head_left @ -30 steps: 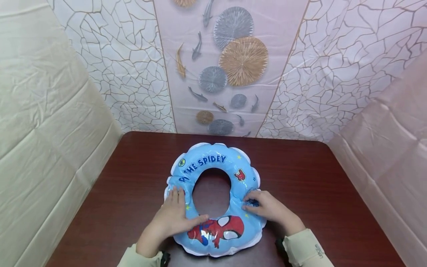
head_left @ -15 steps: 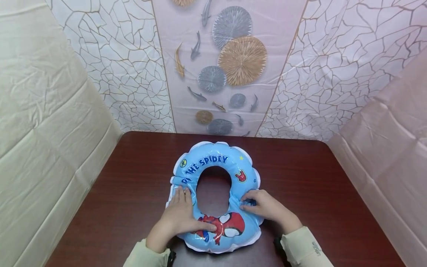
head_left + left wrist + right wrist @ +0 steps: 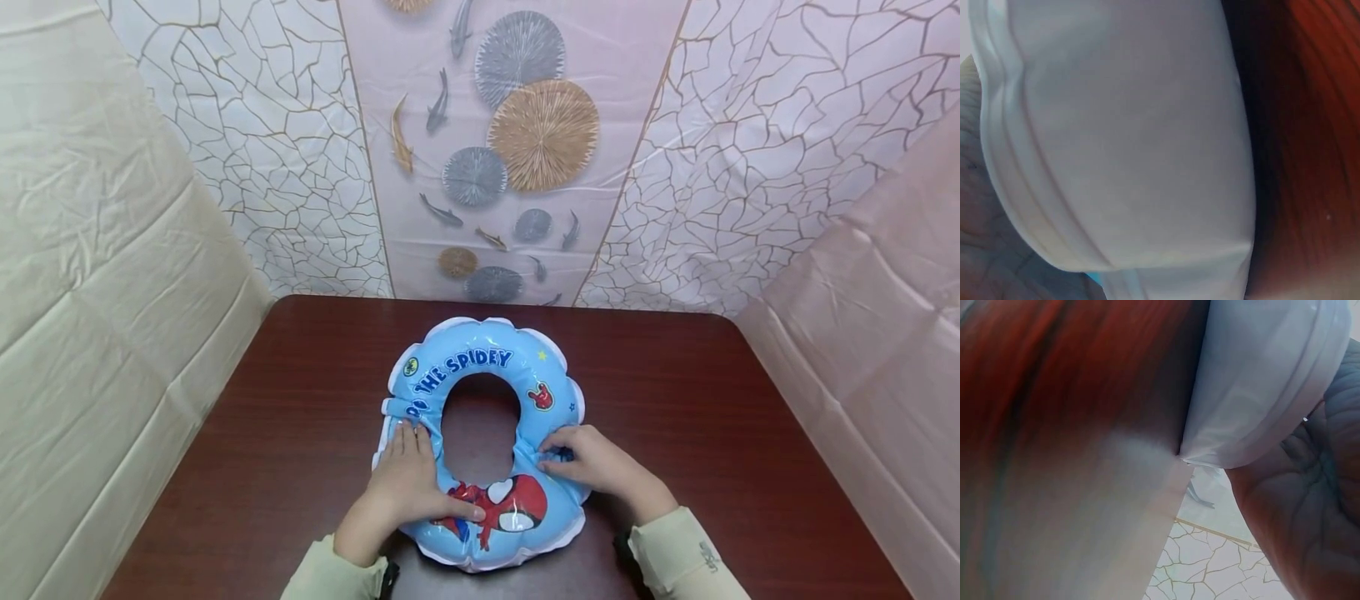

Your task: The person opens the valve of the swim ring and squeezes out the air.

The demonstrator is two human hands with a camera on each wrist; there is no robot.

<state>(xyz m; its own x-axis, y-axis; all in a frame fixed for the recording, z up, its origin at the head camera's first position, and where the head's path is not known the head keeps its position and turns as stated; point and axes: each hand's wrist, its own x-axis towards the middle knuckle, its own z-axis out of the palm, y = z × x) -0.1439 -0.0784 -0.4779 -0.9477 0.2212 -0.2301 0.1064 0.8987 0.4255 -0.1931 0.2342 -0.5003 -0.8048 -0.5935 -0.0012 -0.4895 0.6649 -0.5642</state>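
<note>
A blue inflatable swim ring (image 3: 536, 425) with a white scalloped edge lies flat on the brown table, printed with a red cartoon figure and lettering. My left hand (image 3: 405, 487) rests on its left side, fingers straight and thumb spread over the printed figure. On the opposite side my right hand (image 3: 600, 462) pinches the ring's top film between thumb and curled fingers, around a dark blue spot I cannot make out. The left wrist view has the ring's white side (image 3: 1135, 137) close up beside the palm. Its pale underside (image 3: 1260, 375) also fills part of the right wrist view.
The dark brown wooden table (image 3: 675, 383) extends around the ring on all sides. Pale quilted cloth walls (image 3: 112, 292) stand left and right. Behind the table hangs a patterned backdrop (image 3: 480, 233) with fish and round shapes.
My left hand has shifted slightly right with its thumb further over the printed figure, and the ring's left side has been pushed a little inward. My right hand keeps its pinch, nearly in place.
</note>
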